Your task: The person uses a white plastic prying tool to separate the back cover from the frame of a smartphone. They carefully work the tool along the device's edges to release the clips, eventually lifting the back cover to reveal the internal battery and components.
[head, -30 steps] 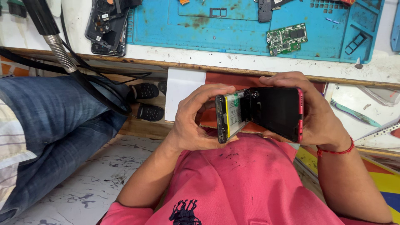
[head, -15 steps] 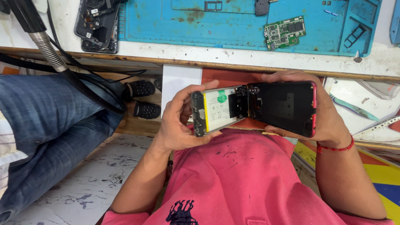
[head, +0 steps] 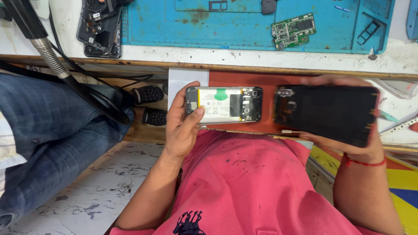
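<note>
My left hand (head: 183, 124) grips the left end of an opened phone body (head: 224, 105), its white battery and dark inner parts facing up. My right hand (head: 357, 146) holds the phone's black back cover (head: 326, 114) with a red rim, inner side up, a short gap to the right of the body. Both are held over my lap in front of the bench edge. The two parts are apart and lie flat side by side.
On the bench lies a blue work mat (head: 244, 24) with a green circuit board (head: 293, 29) on it. Another dismantled phone (head: 99, 28) sits at the mat's left. A flexible metal hose (head: 48, 56) and black cables run at left. A person's jeans-clad leg (head: 39, 139) is close on my left.
The back cover has come fully away from the phone body. My right hand swung it out to the right, and both parts now lie flat and apart.
</note>
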